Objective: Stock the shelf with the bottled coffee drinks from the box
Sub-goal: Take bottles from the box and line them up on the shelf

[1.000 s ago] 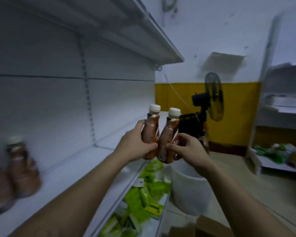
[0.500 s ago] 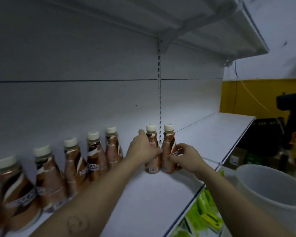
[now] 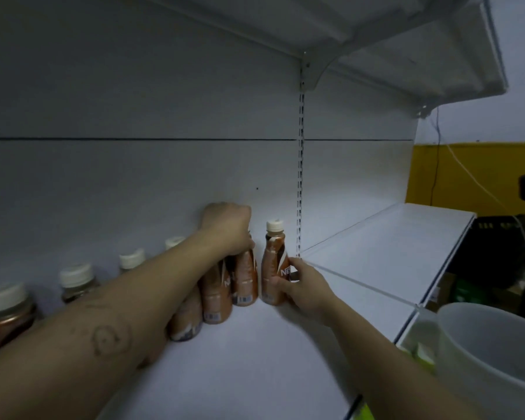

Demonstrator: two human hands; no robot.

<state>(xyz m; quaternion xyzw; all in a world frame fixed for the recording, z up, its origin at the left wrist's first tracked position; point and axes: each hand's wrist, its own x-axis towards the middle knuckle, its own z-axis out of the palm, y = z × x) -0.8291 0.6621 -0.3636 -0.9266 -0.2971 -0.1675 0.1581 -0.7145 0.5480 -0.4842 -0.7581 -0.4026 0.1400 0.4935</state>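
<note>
A row of brown coffee bottles with cream caps stands along the back of the white shelf (image 3: 255, 359). My left hand (image 3: 228, 228) is closed over the top of one bottle (image 3: 244, 280) at the right end of the row, its cap hidden under my palm. Just to the right, my right hand (image 3: 300, 286) grips the lower side of the last bottle (image 3: 273, 265), which stands upright on the shelf. More bottles (image 3: 73, 283) trail off to the left behind my forearm. The box is out of view.
An upper shelf (image 3: 406, 56) overhangs. To the right the shelf board (image 3: 391, 244) continues bare. A white bucket (image 3: 491, 359) stands at lower right, and green packets (image 3: 422, 353) lie on the shelf below. A yellow wall is at the far right.
Both hands carried two bottles from mid-air onto the shelf and pushed them back to the right end of the row. My left hand has shifted up over its bottle's cap.
</note>
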